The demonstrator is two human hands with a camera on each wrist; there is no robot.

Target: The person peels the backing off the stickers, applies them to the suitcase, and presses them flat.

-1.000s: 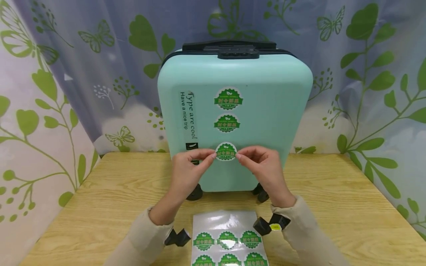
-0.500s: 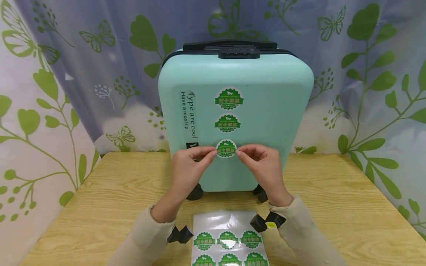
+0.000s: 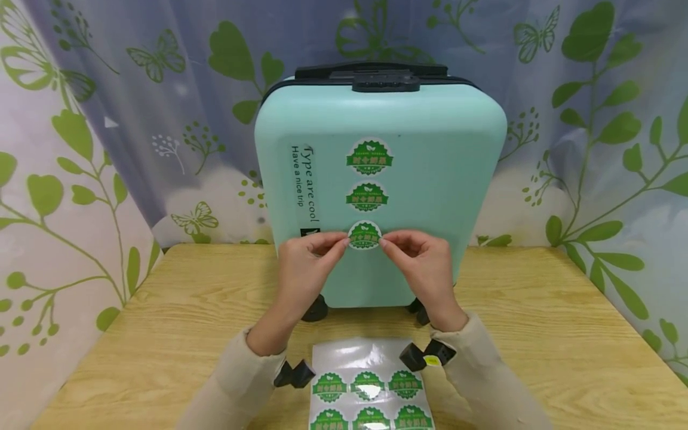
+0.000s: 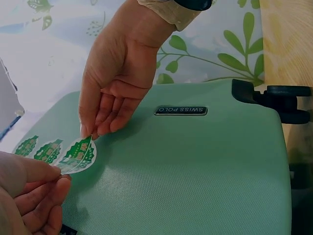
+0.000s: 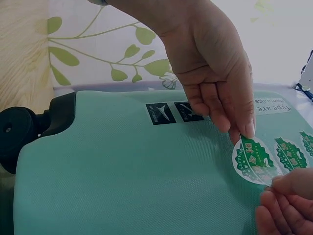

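Observation:
A round green-and-white sticker is stretched between both hands, in front of the mint-green suitcase. My left hand pinches its left edge between thumb and forefinger; my right hand pinches the right edge the same way. Both wrist views show the sticker held close to the suitcase face; whether it touches, I cannot tell. Above it, two matching stickers, an upper one and a middle one, are stuck to the suitcase in a column.
A sheet of several green stickers lies on the wooden table before the suitcase. The suitcase stands upright on black wheels, its black handle on top. Behind hangs a leaf-patterned curtain.
Both hands have raised the sticker slightly up the suitcase face, closer to the middle sticker. Their pinch on its edges has stayed the same.

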